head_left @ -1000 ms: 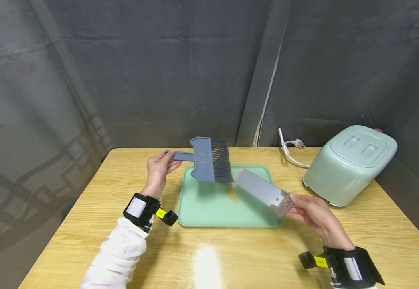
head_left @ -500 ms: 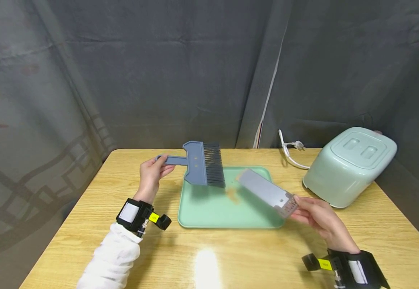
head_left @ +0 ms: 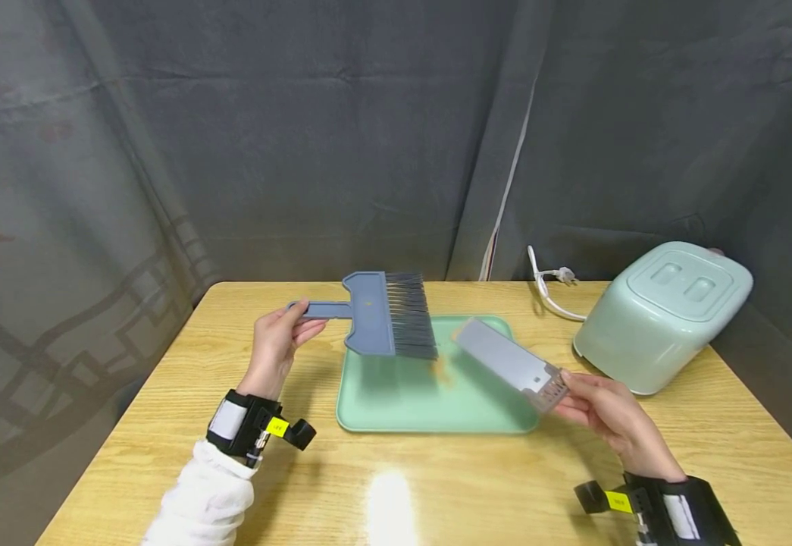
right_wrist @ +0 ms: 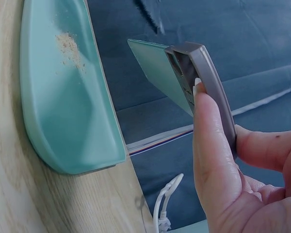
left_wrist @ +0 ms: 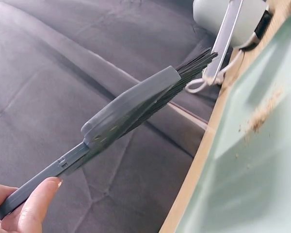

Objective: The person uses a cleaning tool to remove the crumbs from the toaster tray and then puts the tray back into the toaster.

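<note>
Two hands are seen above a wooden tabletop (head_left: pixel 436 485), each closed on its own tool. The thin handle of a grey-blue brush (head_left: pixel 385 324) is pinched by the left hand (head_left: pixel 276 345), the fingers and thumb clamped round the handle's end; the brush is held flat in the air over the left rim of a mint-green tray (head_left: pixel 430 394), with its dark bristles pointed toward the right edge of the tabletop. From the left wrist, the brush (left_wrist: pixel 136 104) is shown raised clear of the tray (left_wrist: pixel 262 160). A flat grey crumb tray (head_left: pixel 508 362) is held by the right hand (head_left: pixel 603 417) at its slotted near end, thumb and fingers clamped on it; it is tilted, its far end raised over the right part of the green tray and near the bristle tips, apart from them. A small heap of brown crumbs (head_left: pixel 442 369) is seen lying on the tray floor between the two tools. A pale green toaster (head_left: pixel 662 315) lies tipped over near the far right corner of the tabletop, with its white cord (head_left: pixel 549 292) trailing along the far edge.
</note>
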Tool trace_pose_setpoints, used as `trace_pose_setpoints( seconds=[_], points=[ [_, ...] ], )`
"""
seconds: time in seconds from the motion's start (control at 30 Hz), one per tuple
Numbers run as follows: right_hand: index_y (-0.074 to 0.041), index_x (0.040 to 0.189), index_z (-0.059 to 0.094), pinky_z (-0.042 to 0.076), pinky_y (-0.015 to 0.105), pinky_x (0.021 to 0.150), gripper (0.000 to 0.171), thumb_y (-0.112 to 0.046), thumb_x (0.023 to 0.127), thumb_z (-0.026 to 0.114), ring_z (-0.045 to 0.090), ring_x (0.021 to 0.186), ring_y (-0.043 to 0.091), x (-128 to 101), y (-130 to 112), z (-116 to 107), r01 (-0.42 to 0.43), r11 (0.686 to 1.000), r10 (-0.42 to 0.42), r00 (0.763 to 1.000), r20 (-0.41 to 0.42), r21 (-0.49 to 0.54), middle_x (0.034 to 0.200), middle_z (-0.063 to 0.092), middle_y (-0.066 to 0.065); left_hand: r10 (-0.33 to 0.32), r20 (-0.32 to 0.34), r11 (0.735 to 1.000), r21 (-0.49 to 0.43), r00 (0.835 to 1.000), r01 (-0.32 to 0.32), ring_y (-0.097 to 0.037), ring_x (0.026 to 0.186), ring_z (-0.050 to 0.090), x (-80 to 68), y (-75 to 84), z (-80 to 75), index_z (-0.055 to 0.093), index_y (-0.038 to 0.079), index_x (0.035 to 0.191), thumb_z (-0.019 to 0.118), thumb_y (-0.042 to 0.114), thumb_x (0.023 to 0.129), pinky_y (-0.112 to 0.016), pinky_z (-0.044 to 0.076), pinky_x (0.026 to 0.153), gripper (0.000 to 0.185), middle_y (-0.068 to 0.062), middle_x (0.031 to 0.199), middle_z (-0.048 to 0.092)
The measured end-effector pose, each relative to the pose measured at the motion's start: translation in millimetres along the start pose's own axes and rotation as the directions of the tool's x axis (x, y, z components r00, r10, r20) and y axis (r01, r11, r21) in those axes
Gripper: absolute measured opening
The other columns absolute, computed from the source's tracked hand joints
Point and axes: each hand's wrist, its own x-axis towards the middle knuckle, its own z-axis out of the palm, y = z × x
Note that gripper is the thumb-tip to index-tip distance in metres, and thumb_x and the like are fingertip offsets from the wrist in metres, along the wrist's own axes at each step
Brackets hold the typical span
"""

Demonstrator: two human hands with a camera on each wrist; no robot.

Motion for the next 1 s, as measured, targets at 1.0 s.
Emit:
trace_pose_setpoints(
  seconds=[1.0],
  points=[
    [0.004,0.111,0.06,0.065,0.025,0.077,0.018,-0.006,0.108,0.045,0.072,0.08,0.01,8.6,-4.0,22.5,0.045,0.999,-0.046,0.999,0.021,0.023,0.089,0.071,0.003,-0.118,0.152,0.989,-0.068,0.981,0.129,-0.013,0.062,0.073,-22.8,-21.8,69.1,0.064,-0.012,0.098,0.053,0.0,0.104,-0.026,0.066,0.068,0.018,-0.008,0.071,0.071]
  ],
)
